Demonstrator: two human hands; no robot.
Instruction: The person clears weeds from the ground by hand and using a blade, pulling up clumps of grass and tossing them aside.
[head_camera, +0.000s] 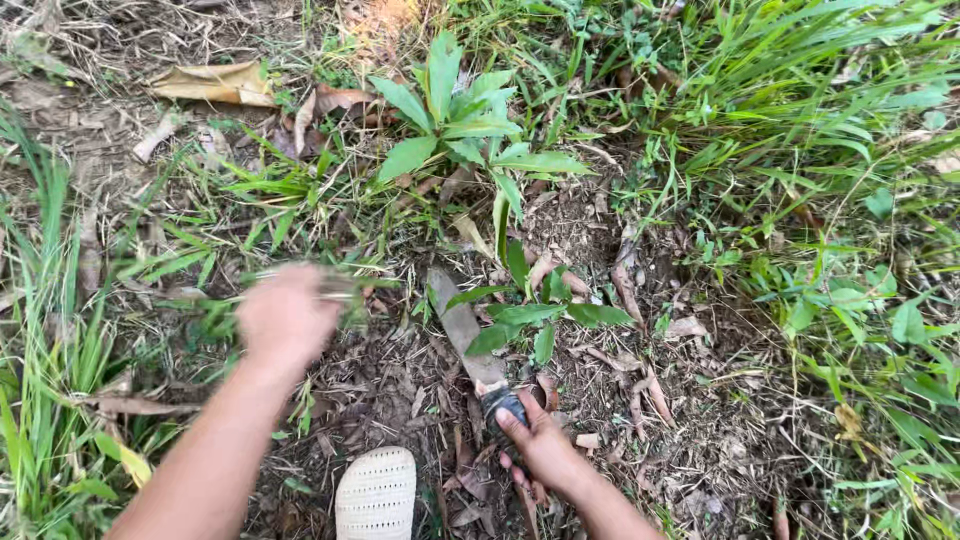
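Far left, tall grass blades stand along the edge of the view, with dry brown litter between them. Up top, a big dead leaf lies flat on the ground, yellow-brown and curled at the edges.

Moving in, here's the left hand, blurred by motion, forearm stretching up from the bottom edge. It's closed into a fist around a bunch of thin grass stems that stick out to the right of the knuckles, smeared by the same blur. Green blades fan out just left of the fist.

Below, at the bottom edge, the toe of a pale perforated shoe pokes in, planted on the leaf litter between the two arms.

Centre now: a broad-leaved plant rises above everything, its bright green leaves spreading wide. Under it lies the machete blade, dull and dirt-stained, pointing up and left, its flat resting on the ground with small green leaves crossing over its right side.

The right hand grips the dark machete handle, fingers wrapped around it, low over the litter.

Right side: dense green grass and low weeds fill the view to the edge.
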